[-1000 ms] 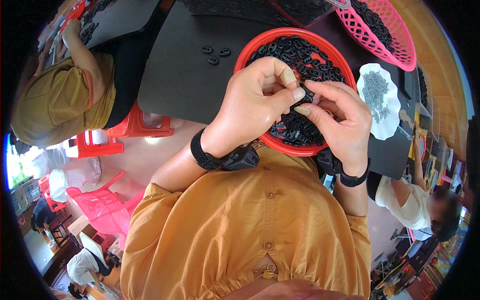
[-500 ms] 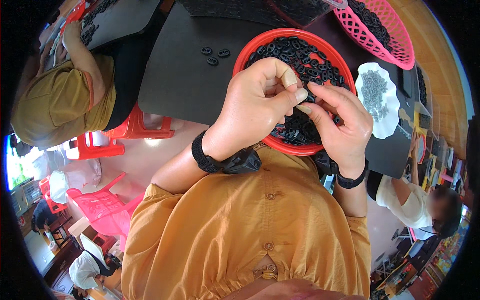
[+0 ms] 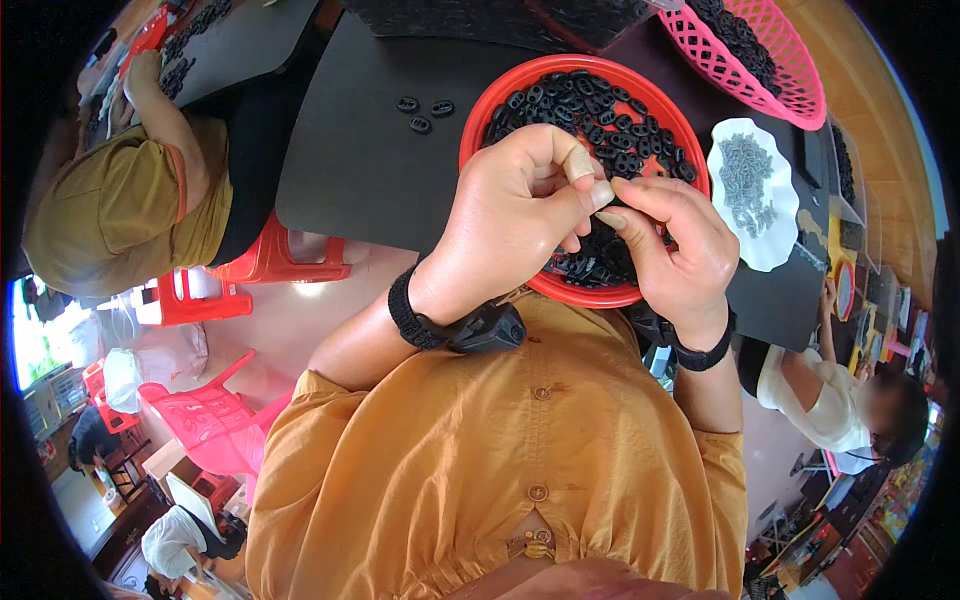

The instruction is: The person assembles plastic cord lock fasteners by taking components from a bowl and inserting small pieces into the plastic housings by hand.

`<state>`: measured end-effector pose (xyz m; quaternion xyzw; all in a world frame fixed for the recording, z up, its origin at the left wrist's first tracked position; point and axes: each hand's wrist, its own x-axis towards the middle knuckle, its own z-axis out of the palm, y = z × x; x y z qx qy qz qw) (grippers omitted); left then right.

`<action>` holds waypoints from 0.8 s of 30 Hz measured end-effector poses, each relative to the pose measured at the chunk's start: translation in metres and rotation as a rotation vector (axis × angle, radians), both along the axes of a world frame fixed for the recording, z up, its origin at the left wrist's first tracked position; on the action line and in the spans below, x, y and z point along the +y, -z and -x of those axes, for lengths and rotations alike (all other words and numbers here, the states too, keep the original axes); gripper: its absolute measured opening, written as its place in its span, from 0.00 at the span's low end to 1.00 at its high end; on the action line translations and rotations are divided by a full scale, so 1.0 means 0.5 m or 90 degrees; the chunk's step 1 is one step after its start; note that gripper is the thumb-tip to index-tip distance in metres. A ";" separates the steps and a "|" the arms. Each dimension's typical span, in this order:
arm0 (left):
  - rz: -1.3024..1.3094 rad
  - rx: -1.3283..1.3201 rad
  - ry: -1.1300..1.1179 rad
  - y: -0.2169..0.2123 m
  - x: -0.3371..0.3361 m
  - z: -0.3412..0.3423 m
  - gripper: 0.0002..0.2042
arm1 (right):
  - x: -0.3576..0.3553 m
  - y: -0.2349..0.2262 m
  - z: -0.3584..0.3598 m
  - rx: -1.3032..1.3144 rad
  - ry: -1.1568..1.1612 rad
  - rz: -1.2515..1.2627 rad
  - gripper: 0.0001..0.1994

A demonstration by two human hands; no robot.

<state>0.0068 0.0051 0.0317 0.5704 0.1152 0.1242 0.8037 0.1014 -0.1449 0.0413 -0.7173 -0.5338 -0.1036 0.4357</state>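
My left hand (image 3: pixel 535 195) and my right hand (image 3: pixel 685 240) meet over a red basin (image 3: pixel 468 128). Thumb and fingertips of both are pinched together on a small black plastic piece, mostly covered by the fingers; its exact shape is hidden. The basin is heaped with small black oval pieces (image 3: pixel 625 140), many with two holes, like cord locks. On the dark table (image 3: pixel 350 160), left of the basin, lie three more such ovals (image 3: pixel 420 124). To the right, a white wavy-edged dish (image 3: pixel 786 225) holds many tiny grey parts (image 3: pixel 745 180) that look like springs.
A pink lattice basket (image 3: pixel 805 85) of black pieces stands at the far right. At the back is a dark bin (image 3: pixel 460 18). One person (image 3: pixel 130 210) sits to the left, another (image 3: pixel 815 400) to the right. A pink chair (image 3: pixel 205 420) and red stools (image 3: pixel 285 255) stand at left.
Both hands stay pinched together over the basin. The right hand has shifted slightly left, and its fingertips sit closer to the left thumb. The whole view has moved a little.
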 end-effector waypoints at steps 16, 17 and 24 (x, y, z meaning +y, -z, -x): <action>0.019 0.015 0.043 0.001 -0.001 -0.007 0.09 | -0.013 -0.015 -0.003 0.044 0.022 0.033 0.12; 0.018 0.012 0.043 -0.005 0.002 -0.007 0.09 | -0.016 -0.020 -0.002 0.063 0.023 0.052 0.11; -0.484 -0.472 0.115 -0.263 -0.028 0.152 0.10 | -0.049 -0.098 -0.174 0.209 0.201 0.042 0.11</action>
